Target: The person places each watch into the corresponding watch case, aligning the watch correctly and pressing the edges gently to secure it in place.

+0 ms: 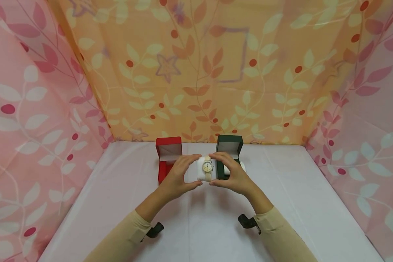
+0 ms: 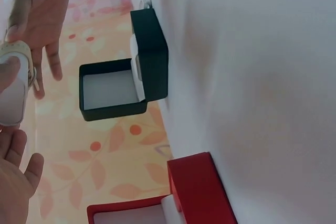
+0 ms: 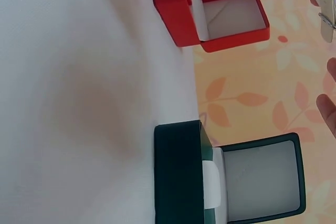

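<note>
Round-dialled, cream-strapped wristwatch (image 1: 207, 166): resting against a white padded cushion (image 1: 201, 171), hanging left of the open dark-green hinged box (image 1: 230, 139). Left hand (image 1: 177, 177), right hand (image 1: 234, 177): both pinching the cushioned watch. Step, apparently: aligning watch on cushion. Next move: probably calling for level, steady lowering.

Below the centre, a round beige-strapped watch (image 1: 207, 167) is showing between a square red box (image 1: 169, 149), left, and a square dark-green box (image 1: 229, 147), right.
</note>
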{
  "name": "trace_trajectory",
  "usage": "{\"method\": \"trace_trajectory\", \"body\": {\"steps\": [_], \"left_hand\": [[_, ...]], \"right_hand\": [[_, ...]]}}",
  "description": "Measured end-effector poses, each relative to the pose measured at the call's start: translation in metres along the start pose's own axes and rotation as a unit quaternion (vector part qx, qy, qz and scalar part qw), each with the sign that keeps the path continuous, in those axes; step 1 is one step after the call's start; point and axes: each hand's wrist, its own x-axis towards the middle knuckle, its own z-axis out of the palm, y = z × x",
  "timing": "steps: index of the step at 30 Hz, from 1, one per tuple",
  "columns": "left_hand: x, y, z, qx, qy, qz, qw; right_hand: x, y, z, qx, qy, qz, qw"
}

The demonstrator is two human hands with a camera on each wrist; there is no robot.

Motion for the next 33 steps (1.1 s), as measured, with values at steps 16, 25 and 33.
{"method": "trace_trajectory", "body": {"steps": [16,25,33], "left_hand": [[0.001,0.005,-0.014,0.018,-0.005,0.002,0.9998],[0.003,0.004,-0.014,0.018,-0.002,0.015,0.9997],[0.004,0.004,-0.015,0.027,0.000,0.022,0.9994]], "right_hand": [[0.007,0.008,-0.005,-0.037,-0.021,-0.067,0.997],[0.007,0.010,-0.001,-0.018,-0.017,-0.051,0.998],[0.009,0.012,0.002,-0.016,-0.015,-0.055,0.998]]}}
